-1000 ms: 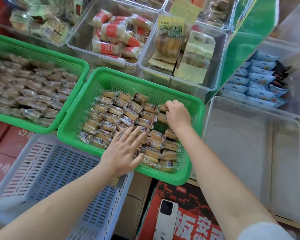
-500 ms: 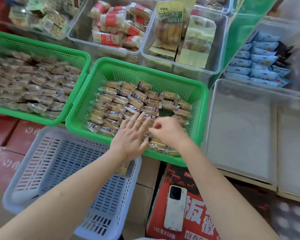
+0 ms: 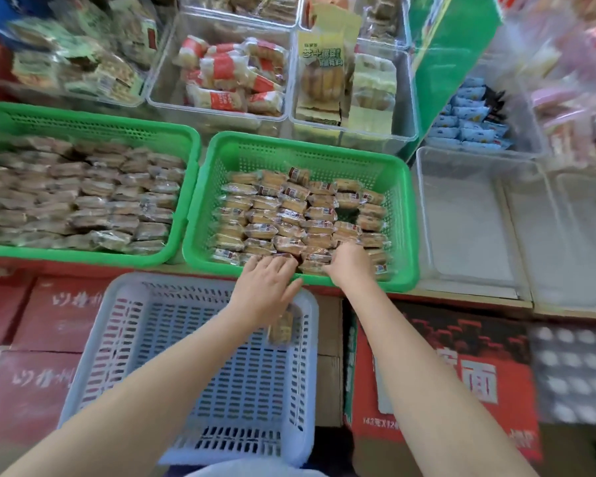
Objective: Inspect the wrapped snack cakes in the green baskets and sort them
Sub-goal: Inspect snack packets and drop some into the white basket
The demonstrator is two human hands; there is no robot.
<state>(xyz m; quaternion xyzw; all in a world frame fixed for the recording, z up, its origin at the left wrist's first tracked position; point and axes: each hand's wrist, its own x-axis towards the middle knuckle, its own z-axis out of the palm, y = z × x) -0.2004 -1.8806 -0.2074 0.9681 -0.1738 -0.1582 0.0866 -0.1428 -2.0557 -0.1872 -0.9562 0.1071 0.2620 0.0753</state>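
Wrapped cakes (image 3: pixel 289 215) crowd the right green basket (image 3: pixel 401 215), leaving one small gap (image 3: pixel 346 213) among them. The lavender basket (image 3: pixel 124 339) below lies almost bare, and the clear bin (image 3: pixel 468 232) beside stands open from above.

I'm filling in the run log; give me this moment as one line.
left hand: flat on cakes | right hand: among cakes, grip unclear | right green basket: near row | white basket: below

Snack shop: clear bins (image 3: pixel 353 132) of packaged snacks, green baskets (image 3: pixel 303 149) of wrapped cakes, stacked red cartons (image 3: pixel 444 390) below the hands.
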